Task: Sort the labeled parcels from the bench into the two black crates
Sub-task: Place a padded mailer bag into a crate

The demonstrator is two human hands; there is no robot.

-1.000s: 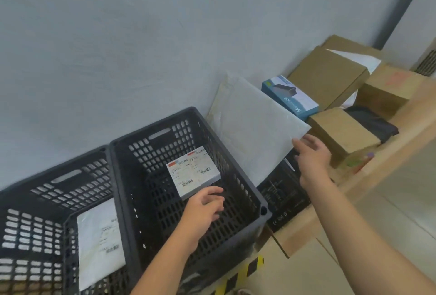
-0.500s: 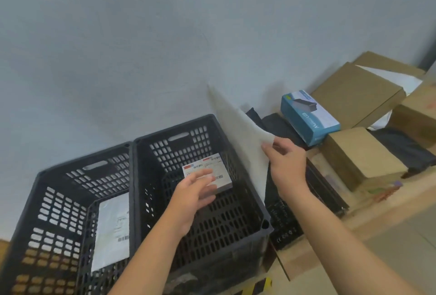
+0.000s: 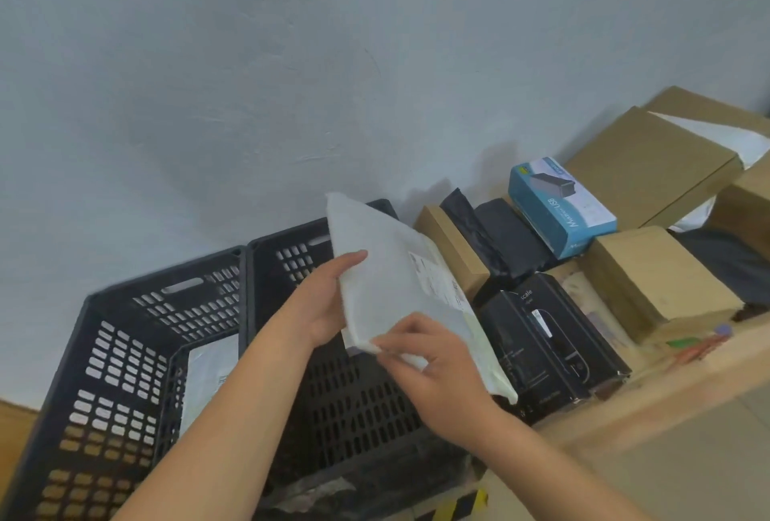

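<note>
Both hands are holding a flat white padded mailer (image 3: 400,283) at the centre of the frame, tilted on edge above the right black perforated plastic crate (image 3: 354,404). The left hand (image 3: 321,304) is gripping the mailer's left edge, thumb lying across its face and fingers behind it, while the right hand (image 3: 433,370) is pinching the mailer's lower corner from below. A printed shipping label (image 3: 437,279) is showing on the mailer's right side, its text too blurred to read. To the lower left, the left black perforated plastic crate (image 3: 125,354) is standing just beside the right one, their walls touching, and a white labelled parcel (image 3: 208,379) is leaning inside it. To the right of the mailer, a pale wooden bench (image 3: 650,404) is carrying the remaining parcels: a glossy black rectangular box (image 3: 550,345) lying nearest the hands, a small brown cardboard box (image 3: 450,249) and a black plastic bag parcel (image 3: 500,241) behind it, a blue and white USB device box (image 3: 558,208) further back, and several larger brown cardboard boxes (image 3: 650,170) stacked toward the upper right. A grey plastered wall (image 3: 291,62) is filling the upper half of the frame.
</note>
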